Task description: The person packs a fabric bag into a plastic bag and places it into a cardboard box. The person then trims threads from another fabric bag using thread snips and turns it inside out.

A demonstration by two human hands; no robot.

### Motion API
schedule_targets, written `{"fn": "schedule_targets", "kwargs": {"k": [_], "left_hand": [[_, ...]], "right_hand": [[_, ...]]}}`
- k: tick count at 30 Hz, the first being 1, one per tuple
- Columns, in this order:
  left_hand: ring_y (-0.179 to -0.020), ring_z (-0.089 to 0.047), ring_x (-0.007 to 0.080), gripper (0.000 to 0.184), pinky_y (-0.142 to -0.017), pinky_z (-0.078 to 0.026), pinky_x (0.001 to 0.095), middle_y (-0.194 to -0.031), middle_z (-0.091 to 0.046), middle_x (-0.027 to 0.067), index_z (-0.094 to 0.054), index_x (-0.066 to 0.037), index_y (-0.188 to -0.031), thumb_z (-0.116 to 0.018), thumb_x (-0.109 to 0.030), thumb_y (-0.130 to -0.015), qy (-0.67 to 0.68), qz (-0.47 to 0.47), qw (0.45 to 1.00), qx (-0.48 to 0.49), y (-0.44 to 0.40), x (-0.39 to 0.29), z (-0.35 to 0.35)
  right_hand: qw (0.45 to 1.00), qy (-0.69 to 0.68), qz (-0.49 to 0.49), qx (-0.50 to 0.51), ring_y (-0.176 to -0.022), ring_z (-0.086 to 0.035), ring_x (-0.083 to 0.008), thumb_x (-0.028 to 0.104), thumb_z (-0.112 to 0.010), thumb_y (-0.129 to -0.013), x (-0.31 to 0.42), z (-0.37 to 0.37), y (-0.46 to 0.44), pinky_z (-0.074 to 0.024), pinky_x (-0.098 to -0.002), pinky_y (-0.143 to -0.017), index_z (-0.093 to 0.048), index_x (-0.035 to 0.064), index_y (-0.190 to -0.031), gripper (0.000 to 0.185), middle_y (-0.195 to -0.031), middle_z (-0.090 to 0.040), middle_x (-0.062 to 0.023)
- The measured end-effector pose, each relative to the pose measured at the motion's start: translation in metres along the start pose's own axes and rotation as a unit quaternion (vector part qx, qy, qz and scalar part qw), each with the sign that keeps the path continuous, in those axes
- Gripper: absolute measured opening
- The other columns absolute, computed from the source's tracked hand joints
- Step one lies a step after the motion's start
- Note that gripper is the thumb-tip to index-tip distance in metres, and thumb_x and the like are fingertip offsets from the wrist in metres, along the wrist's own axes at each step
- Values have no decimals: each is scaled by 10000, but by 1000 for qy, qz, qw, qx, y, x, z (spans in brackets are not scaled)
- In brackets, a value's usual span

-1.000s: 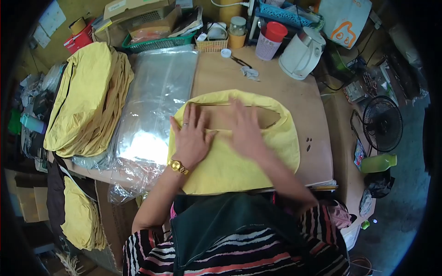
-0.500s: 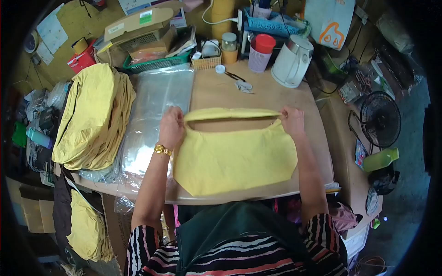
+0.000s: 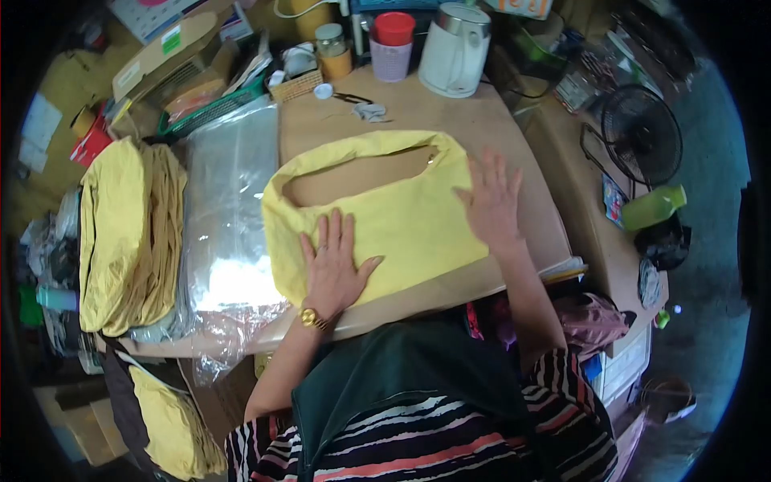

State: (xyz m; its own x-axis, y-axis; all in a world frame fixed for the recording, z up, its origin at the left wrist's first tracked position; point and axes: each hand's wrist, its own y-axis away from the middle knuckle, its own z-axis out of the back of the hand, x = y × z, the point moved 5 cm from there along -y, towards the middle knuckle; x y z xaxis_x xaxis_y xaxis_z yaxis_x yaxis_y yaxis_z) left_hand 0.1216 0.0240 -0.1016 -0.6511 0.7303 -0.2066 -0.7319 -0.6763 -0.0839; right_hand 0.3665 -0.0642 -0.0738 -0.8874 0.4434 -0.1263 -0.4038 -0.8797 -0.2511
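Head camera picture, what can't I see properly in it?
Head view: underside of the flat yellow cloth bag, hidden against the brown table.
Head view: part of the bag beneath the left hand, covered by it.
Head view: time on the gold wristwatch, too small.
Head view: top of the white panel with orange markings, cut off by the upper edge.

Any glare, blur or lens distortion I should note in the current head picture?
Head view: strong white glare on the clear plastic sheets; head view: wide-lens distortion seems to bow the edge of the table, and the corners go black; head view: the right hand looks slightly blurred, the left hand crisper.
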Motion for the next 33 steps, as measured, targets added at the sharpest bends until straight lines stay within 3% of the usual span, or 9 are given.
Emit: {"fn": "schedule_targets", "kwargs": {"k": [3,8,13,18,22,26,28,29,33], "left_hand": [[-1429,-166,412,859,-1105,-80,650,-1550,-196,200,-219,-69,-1500,-525,-570,-873,26,6,1000,6,2,-10,5],[-1424,-238,338,748,-1134,-73,627,-1512,-290,156,-388,-153,-1405,-699,-369,-759,22,-216,967,131,35,-2,49],[-909,-547,246,187,-800,-416,386,-905,-537,62,-565,-95,-858,-643,-141,-694,40,-227,973,22,45,38,53],[-816,-548,262,94,-752,-409,390,-798,-524,89,-517,-82,-738,-603,-108,-711,-7,-121,993,-2,60,54,45],[-1092,-500,288,602,-911,-379,438,-1108,-516,105,-530,-125,-1168,-792,-247,-640,-52,124,989,-56,120,95,121],[-1099,-524,245,259,-955,-353,464,-1067,-571,60,-672,-158,-1019,-706,-256,-781,-125,249,960,6,196,168,103],[-1069,-533,245,236,-936,-355,457,-1040,-585,49,-693,-169,-999,-716,-235,-774,-109,254,960,-39,199,170,116],[-1040,-541,244,217,-917,-357,450,-1013,-599,38,-713,-180,-979,-727,-215,-766,-88,248,962,-78,196,167,124],[-939,-581,243,126,-843,-400,414,-931,-623,49,-687,-132,-884,-723,-183,-774,-140,210,916,-312,178,120,185]], "right_hand": [[994,-90,67,0,-1425,-190,-380,525,-523,-883,44,-2,20,-103,-720,-1062,-403,217,-1433,642,-1534,-281,-117],[992,-104,47,48,-1420,-184,-399,564,-521,-877,42,-23,22,-117,-745,-1039,-389,304,-1436,630,-1541,-268,-103],[992,-100,60,48,-1406,-211,-417,546,-539,-879,46,-20,21,-145,-737,-1037,-392,292,-1435,629,-1539,-270,-106],[986,-123,108,12,-1390,-245,-429,484,-605,-859,50,-12,25,-183,-721,-1032,-405,263,-1431,644,-1530,-285,-127],[987,-106,98,71,-1389,-252,-423,435,-641,-845,49,-7,19,-176,-718,-1038,-433,242,-1408,630,-1518,-304,-142],[969,-133,210,-2,-1361,-318,-402,319,-731,-787,97,4,0,-149,-694,-1066,-540,154,-1280,554,-1445,-413,-152],[878,-395,268,47,-1286,-408,-371,229,-833,-664,183,51,1,-255,-523,-1101,-552,65,-1168,599,-1329,-489,-180],[806,-505,280,127,-1313,-384,-356,338,-844,-650,228,61,6,-200,-577,-1098,-532,75,-1207,691,-1372,-446,-179],[745,-506,432,-55,-1231,-468,-344,317,-765,-735,345,116,24,-211,-610,-1074,-566,74,-1102,484,-1265,-536,-149]]}}
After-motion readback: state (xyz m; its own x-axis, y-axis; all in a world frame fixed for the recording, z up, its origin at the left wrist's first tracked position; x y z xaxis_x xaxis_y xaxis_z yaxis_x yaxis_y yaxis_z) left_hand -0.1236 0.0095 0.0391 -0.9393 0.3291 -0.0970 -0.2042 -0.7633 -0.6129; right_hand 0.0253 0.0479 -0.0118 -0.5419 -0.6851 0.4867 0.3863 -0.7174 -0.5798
